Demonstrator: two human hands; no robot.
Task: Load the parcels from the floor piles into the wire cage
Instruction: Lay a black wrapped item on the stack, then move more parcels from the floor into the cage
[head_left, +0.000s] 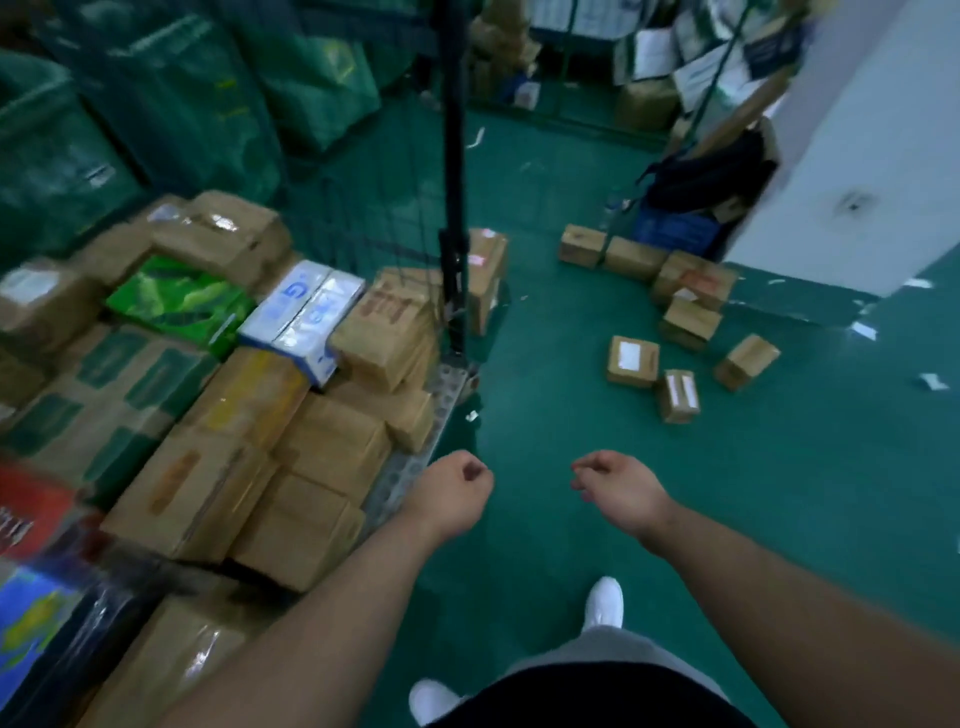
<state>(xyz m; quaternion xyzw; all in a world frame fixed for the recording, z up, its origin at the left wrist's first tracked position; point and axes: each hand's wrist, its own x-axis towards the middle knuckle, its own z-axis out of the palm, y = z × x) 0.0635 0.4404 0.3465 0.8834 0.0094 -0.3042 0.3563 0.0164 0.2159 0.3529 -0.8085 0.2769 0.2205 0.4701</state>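
Far left to lower left of frame: wire cage (442, 385), already stacked with parcels: red pack (31, 512) and blue-yellow wrapped pack (28, 621) at lower left edge, blurred, brown cartons (332, 449) filling most of it, green box (176, 299) and white-blue box (304, 317) lying on top

Upper left: green sacks (156, 93) behind the cage

Centre: black cage post (453, 208) upright at the cage corner, one carton (487, 278) on the floor just beside it, outside the mesh

Lower centre: left hand (457, 488) out over the cage's grey edge strip, fingers loosely curled together, holding nothing

Just right of it: right hand (615, 483) over green floor (545, 338), fingers loosely curled, thumb near fingertips, nothing held; hands near each other, not touching

Bottom centre: white shoes (605, 603) on the floor, dark shorts below

Right of centre: floor parcels (691, 322), loose scatter of small brown cartons, well apart from both hands, some tilted, two with white labels up (632, 359)

Upper right: black bag (711, 171) on a blue crate (670, 231), against white wall (857, 156); more boxes behind, blurred; paper scraps (865, 330) on the floor at right edge
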